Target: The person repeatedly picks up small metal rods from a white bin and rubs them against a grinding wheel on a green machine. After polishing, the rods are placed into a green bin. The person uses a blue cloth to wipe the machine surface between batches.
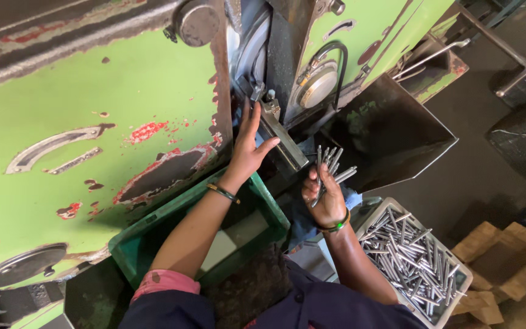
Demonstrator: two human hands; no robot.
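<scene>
My left hand (248,149) reaches open into the machine (123,109); my right hand (324,195) grips a bundle of rods (331,167), the tray (458,289) beside me full of more.

Access to the machine slot (257,91) is narrow: the green machine housing (123,122) walls the left, the dark chute (391,134) closes the right. The left hand (248,149) fills the gap beside the metal guide bar (281,137). Below, green crate (269,204) and tray of rods (421,256) flank the body (open room lies between them).
</scene>
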